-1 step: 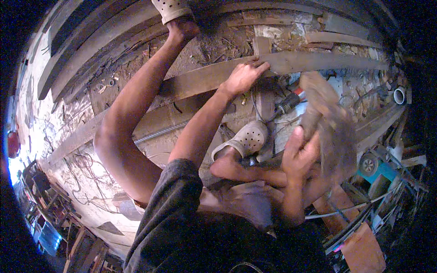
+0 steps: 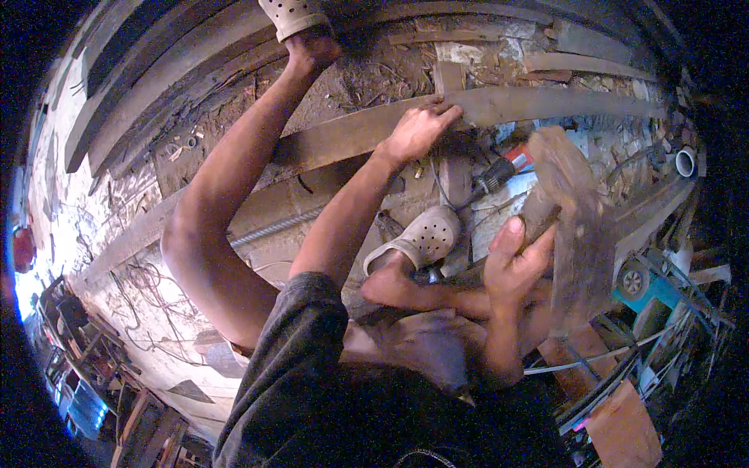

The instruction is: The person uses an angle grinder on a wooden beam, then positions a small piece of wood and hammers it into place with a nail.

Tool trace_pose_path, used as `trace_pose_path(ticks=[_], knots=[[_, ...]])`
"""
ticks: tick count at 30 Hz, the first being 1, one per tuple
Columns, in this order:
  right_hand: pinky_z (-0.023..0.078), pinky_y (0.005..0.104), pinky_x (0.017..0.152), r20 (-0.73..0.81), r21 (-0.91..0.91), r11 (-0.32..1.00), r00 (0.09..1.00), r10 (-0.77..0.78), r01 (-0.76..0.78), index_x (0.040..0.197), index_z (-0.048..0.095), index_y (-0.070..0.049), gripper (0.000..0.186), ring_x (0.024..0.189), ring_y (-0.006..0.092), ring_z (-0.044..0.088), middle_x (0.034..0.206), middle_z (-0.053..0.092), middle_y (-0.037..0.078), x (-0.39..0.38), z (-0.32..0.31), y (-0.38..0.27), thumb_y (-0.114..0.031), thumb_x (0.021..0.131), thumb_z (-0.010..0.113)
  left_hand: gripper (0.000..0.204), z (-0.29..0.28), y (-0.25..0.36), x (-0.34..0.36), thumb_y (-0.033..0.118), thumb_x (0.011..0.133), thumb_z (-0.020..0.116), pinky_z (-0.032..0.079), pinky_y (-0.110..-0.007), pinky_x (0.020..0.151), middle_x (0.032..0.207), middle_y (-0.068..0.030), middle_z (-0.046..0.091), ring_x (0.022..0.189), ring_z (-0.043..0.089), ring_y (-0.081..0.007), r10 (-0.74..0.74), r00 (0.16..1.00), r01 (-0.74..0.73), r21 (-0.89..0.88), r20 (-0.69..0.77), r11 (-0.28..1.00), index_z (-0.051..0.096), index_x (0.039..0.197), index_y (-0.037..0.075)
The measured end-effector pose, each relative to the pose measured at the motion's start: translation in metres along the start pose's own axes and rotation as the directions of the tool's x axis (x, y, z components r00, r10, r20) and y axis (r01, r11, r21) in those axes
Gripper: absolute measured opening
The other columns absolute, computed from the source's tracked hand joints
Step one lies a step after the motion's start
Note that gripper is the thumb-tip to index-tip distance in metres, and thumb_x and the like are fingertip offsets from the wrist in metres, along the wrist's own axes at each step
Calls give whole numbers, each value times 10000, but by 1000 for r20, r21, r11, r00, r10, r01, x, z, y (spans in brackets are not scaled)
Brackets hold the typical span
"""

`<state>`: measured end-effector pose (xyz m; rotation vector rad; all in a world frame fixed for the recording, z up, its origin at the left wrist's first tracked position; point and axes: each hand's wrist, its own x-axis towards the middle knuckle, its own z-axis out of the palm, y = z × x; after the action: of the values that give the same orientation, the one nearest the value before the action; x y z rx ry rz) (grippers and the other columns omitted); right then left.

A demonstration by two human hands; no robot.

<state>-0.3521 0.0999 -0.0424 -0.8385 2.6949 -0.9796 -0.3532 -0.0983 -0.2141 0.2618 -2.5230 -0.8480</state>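
Observation:
My left hand (image 2: 423,134) is closed over the edge of a long wooden plank (image 2: 335,139) that runs across the view in front of me. Its fingers curl onto the plank's upper side. My right hand (image 2: 519,261) grips a thick, rough piece of wood (image 2: 579,234) with a short stub toward my thumb; the piece stands raised, apart from the plank, and hides part of what lies behind it. Between the two hands lies a red and black power tool (image 2: 503,170), probably a drill, with its dark front end toward my foot in a pale clog (image 2: 425,238).
A twisted metal rod (image 2: 281,226) lies beneath the plank, with loose wires (image 2: 144,300) at the left. More boards (image 2: 179,82) lie at the far side. A pipe end (image 2: 684,164), a blue object with a wheel (image 2: 633,281) and scrap wood (image 2: 622,425) are at the right.
The piece of wood in my right hand has shifted slightly to the right and looks less blurred. More of the red tool shows. My left hand and the plank have stayed put.

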Motion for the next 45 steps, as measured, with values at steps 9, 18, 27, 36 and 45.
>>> trace_pose_path(ticks=[9, 18, 27, 36, 45], knots=[[476, 381, 738, 3, -84, 991, 994, -108, 108, 1104, 515, 68, 406, 824, 347, 612, 923, 614, 237, 5, -7, 5, -288, 908, 515, 404, -18, 17, 2, 43, 778, 474, 496, -462, 741, 991, -238, 611, 867, 613, -386, -203, 952, 208, 5, 228, 978, 451, 1176, 108], [437, 429, 877, 212, -121, 992, 977, -18, 45, 1272, 387, 83, 568, 1037, 432, 548, 1162, 519, 314, 6, 16, 26, -347, 914, 482, 429, 9, -6, -3, 64, 778, 496, 511, -440, 736, 1051, -231, 594, 891, 616, -369, -27, 999, 28, 50, -18, 998, 438, 1202, 96], [420, 305, 503, 42, -183, 983, 999, -22, 29, 1185, 413, 110, 484, 515, 150, 504, 645, 534, 87, -18, -32, 36, -286, 917, 484, 259, -4, -2, 10, 127, 857, 548, 512, -395, 677, 873, -148, 639, 761, 641, -334, -406, 898, 312, -409, -168, 858, 535, 1113, 91], [358, 246, 417, 35, -189, 981, 999, -34, 40, 1156, 424, 94, 449, 465, 89, 449, 602, 474, 32, -42, -29, 72, -278, 919, 505, 184, -38, 8, 17, 143, 860, 599, 477, -342, 586, 785, -220, 642, 716, 664, -271, -523, 755, 307, -491, -395, 815, 500, 930, 3], [345, 223, 399, 96, -149, 989, 995, 20, -6, 1121, 424, 92, 393, 464, 65, 435, 623, 493, 29, -52, -23, 81, -241, 926, 500, 166, -22, 11, 18, 116, 855, 557, 466, -463, 639, 831, -222, 612, 793, 588, -425, -468, 882, 413, -377, -61, 829, 488, 988, 45]])
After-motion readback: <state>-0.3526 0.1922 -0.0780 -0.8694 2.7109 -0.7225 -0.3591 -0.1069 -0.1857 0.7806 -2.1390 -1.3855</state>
